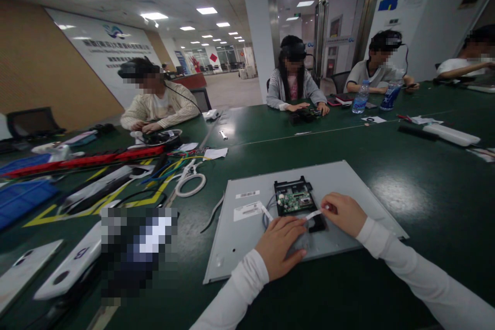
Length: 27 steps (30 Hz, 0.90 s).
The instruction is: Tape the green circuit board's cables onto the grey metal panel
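A flat grey metal panel [240, 236] lies on the green table, with a black plastic bracket [276, 188] on it that frames a green circuit board [296, 200]. My left hand [281, 245] rests palm down over the bracket's lower left part, fingers stretched out together and thumb apart. In a pinch between thumb and fingertips, my right hand [343, 214] holds the end of a narrow white strip [314, 214]. The strip's other end runs under my left fingertips; whether it is tape or flat cable I cannot tell. A thin grey cable [271, 205] curves beside the bracket.
Left of the panel lie a white cable coil [191, 185], a dark strap [212, 211], a white handheld device [75, 258] and a red bar [116, 157]. Blue trays [25, 198] stand farther left. Several people sit across the table, near water bottles [361, 98].
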Motion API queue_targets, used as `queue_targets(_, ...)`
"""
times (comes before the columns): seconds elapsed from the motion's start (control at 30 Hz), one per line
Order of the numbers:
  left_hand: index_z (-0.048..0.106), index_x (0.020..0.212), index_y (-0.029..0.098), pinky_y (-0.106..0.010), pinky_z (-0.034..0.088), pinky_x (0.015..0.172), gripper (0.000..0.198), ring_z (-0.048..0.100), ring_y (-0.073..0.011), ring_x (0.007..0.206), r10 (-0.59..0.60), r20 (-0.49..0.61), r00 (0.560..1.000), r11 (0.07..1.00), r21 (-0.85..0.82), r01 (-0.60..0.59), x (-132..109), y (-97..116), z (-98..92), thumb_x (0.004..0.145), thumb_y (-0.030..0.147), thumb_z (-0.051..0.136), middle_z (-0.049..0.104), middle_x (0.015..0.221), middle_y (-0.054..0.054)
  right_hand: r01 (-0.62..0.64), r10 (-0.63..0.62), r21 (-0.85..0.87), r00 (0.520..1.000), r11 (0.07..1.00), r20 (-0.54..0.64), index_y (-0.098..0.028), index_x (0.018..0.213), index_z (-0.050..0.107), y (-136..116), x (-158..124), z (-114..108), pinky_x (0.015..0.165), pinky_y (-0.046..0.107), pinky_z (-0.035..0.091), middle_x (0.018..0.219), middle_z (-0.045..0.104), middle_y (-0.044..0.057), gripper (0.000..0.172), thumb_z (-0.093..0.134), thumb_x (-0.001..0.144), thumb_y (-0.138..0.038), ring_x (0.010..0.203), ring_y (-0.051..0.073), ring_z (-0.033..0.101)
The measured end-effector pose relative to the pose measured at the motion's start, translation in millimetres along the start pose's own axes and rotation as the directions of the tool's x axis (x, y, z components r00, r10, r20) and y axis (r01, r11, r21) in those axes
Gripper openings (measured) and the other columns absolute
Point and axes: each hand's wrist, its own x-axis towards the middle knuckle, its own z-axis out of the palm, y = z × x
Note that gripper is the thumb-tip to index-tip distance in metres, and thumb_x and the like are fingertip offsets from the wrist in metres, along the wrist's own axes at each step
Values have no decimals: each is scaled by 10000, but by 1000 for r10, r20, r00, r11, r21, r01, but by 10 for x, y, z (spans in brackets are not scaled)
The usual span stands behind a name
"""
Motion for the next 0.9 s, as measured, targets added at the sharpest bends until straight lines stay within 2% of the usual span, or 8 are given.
queue_targets(0.27, 421, 1144, 225, -436, 260, 960, 418, 332, -249, 1161, -8, 2, 1000, 1000, 0, 8, -3, 30, -31, 745, 328, 487, 407, 1278, -44, -14, 15, -30, 1000, 999, 27, -184, 702, 562, 0, -12, 12, 588, 212, 342, 687, 531, 1, 82, 495, 730, -221, 606, 106, 480)
queue_targets(0.47, 427, 1141, 223, -435, 263, 960, 412, 328, -247, 1165, -5, -2, 1000, 1000, 0, 5, -5, 31, -30, 747, 328, 485, 406, 1281, -43, -44, 46, -48, 998, 998, 33, -191, 778, 550, 17, -9, 37, 588, 209, 330, 693, 534, -10, 84, 486, 736, -226, 619, 108, 488)
queue_targets(0.9, 427, 1140, 225, -434, 263, 965, 413, 325, -247, 1173, 1, -5, 1000, 1000, 6, -1, -6, 13, 2, 747, 340, 486, 403, 1282, -48, -31, 46, -188, 996, 982, 77, -191, 788, 537, -6, -13, 21, 608, 225, 285, 736, 580, 4, 91, 476, 777, -258, 666, 117, 513)
